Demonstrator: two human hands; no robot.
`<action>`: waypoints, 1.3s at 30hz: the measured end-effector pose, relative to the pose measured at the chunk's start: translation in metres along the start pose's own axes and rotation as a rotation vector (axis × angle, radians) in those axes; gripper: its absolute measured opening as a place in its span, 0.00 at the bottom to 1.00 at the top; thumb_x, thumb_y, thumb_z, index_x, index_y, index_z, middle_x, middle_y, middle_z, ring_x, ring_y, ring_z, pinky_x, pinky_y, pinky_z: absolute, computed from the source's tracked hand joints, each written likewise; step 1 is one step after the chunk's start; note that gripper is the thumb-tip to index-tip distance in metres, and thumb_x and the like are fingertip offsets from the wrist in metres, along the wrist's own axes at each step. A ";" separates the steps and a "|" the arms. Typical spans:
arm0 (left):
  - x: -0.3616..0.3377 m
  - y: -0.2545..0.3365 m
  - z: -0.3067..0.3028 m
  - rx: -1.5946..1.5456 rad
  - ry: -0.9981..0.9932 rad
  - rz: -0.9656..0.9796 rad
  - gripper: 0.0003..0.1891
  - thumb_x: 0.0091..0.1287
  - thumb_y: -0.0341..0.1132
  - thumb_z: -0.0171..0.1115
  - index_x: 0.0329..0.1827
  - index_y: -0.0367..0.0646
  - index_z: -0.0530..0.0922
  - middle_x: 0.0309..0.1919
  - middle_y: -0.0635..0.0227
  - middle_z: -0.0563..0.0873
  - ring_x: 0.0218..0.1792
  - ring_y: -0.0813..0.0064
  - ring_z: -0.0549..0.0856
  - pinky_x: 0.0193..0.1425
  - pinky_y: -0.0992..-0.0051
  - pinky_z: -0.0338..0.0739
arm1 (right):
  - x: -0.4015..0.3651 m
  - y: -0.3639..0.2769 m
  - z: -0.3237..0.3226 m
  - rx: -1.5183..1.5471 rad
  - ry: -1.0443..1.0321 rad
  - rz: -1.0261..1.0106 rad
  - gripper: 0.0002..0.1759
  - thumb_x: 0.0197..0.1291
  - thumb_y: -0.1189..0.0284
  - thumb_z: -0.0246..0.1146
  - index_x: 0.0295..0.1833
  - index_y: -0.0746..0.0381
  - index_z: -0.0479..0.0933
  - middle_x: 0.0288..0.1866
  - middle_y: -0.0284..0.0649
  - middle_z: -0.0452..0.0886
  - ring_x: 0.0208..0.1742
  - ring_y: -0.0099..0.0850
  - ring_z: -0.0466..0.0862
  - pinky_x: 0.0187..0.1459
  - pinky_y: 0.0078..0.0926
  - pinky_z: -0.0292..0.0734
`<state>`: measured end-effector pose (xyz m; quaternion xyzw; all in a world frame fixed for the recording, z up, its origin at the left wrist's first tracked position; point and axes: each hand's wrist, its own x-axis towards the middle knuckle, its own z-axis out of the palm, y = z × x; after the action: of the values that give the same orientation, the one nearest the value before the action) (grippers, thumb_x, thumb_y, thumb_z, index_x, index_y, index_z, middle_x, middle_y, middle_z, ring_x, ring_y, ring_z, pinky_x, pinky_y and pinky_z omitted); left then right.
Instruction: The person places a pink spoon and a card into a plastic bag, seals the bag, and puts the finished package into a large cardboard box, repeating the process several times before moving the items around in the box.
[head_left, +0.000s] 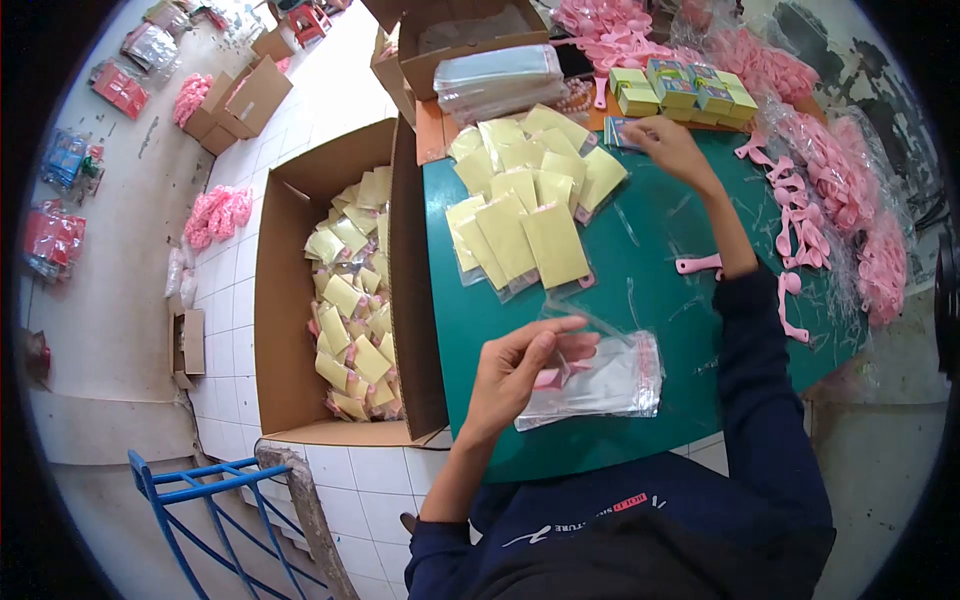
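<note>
Left hand (530, 372) low, fingers and thumb pinched — right arm (738, 250) stretched forward, right hand (662, 143) curled palm-down

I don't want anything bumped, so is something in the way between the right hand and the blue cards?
No, nothing I can see. The right hand has its fingertips right by the blue cards, and the yellow packs lie off to the left.
</note>
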<state>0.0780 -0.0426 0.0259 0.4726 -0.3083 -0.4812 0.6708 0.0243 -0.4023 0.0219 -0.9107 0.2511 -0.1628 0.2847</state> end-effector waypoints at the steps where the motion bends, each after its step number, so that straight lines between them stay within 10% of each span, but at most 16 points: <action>1: -0.003 0.000 0.000 -0.003 0.003 -0.017 0.16 0.74 0.34 0.46 0.55 0.32 0.75 0.45 0.55 0.84 0.47 0.71 0.84 0.44 0.79 0.77 | 0.028 0.035 0.000 -0.211 0.037 0.216 0.25 0.63 0.53 0.56 0.46 0.67 0.79 0.46 0.51 0.79 0.48 0.40 0.80 0.45 0.36 0.76; 4: -0.010 0.001 -0.001 -0.043 0.002 -0.052 0.16 0.74 0.34 0.46 0.56 0.32 0.74 0.46 0.53 0.84 0.48 0.68 0.84 0.48 0.76 0.78 | 0.038 0.090 0.032 -0.564 0.346 0.396 0.23 0.56 0.58 0.63 0.45 0.69 0.77 0.45 0.61 0.77 0.49 0.53 0.78 0.45 0.42 0.76; 11: -0.003 0.001 -0.006 -0.017 -0.033 -0.119 0.17 0.75 0.36 0.44 0.57 0.34 0.73 0.45 0.55 0.84 0.47 0.68 0.84 0.50 0.75 0.80 | 0.026 0.047 0.015 -0.549 0.421 0.413 0.13 0.53 0.67 0.65 0.39 0.65 0.74 0.40 0.49 0.79 0.45 0.47 0.80 0.44 0.43 0.76; 14: 0.001 0.001 -0.005 -0.025 -0.033 -0.162 0.17 0.75 0.36 0.44 0.57 0.34 0.74 0.46 0.54 0.83 0.47 0.68 0.84 0.48 0.76 0.80 | 0.014 0.054 0.009 -0.700 0.603 0.017 0.13 0.54 0.68 0.64 0.41 0.65 0.75 0.36 0.50 0.81 0.38 0.46 0.82 0.38 0.40 0.77; 21: 0.010 0.005 -0.004 0.000 0.019 -0.199 0.17 0.74 0.38 0.46 0.54 0.32 0.75 0.43 0.55 0.84 0.43 0.68 0.85 0.45 0.76 0.81 | -0.102 -0.095 -0.028 0.686 0.002 0.029 0.08 0.59 0.75 0.62 0.42 0.65 0.73 0.33 0.34 0.78 0.27 0.16 0.76 0.21 0.14 0.70; 31: 0.009 -0.009 -0.004 0.227 -0.098 -0.183 0.16 0.72 0.36 0.51 0.50 0.31 0.78 0.34 0.61 0.86 0.37 0.81 0.84 0.43 0.81 0.78 | -0.152 -0.142 -0.044 0.193 -0.306 -0.226 0.09 0.54 0.78 0.63 0.40 0.66 0.73 0.28 0.42 0.77 0.28 0.32 0.79 0.30 0.27 0.72; 39: 0.005 0.003 0.019 0.581 -0.092 -0.093 0.27 0.67 0.37 0.59 0.68 0.45 0.64 0.32 0.57 0.87 0.34 0.80 0.84 0.39 0.75 0.76 | -0.164 -0.145 -0.003 0.127 -0.457 -0.346 0.12 0.50 0.74 0.66 0.36 0.66 0.70 0.30 0.44 0.76 0.34 0.48 0.78 0.34 0.36 0.72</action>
<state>0.0641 -0.0534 0.0351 0.6360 -0.4415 -0.4239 0.4700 -0.0584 -0.2106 0.0860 -0.9334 0.0106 -0.0151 0.3584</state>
